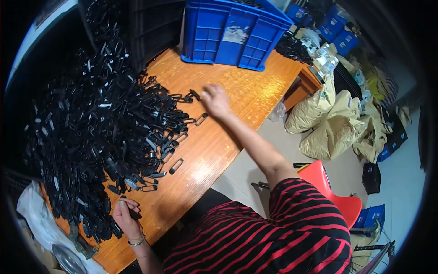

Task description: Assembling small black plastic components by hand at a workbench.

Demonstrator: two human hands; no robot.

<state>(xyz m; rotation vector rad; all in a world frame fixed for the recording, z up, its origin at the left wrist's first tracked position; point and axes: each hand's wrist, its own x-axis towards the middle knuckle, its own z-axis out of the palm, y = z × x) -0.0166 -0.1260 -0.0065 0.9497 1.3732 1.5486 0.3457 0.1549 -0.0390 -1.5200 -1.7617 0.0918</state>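
Black pieces [109,132] heaped on counter [200,160]. Loose ones lie just left of right hand [216,101], fingers blurred, spread unclear. Left hand [126,218] beside heap, fingers curled, can't tell grip.

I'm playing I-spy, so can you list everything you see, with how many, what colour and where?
Table: one, orange-brown, middle
Small parts: too many to count, mostly black, heaped on the table's left
Large crate: one, blue, table's far end
Sacks: several, tan, floor at right
Chair: one, red, lower right
Smaller bins: several, blue, right side
Plastic bag: one, white, lower left
Striped shirt: one, black and red, bottom
Right hand: one, bare, blurred, above the table
Left hand: one, bare, beside the small parts' near end
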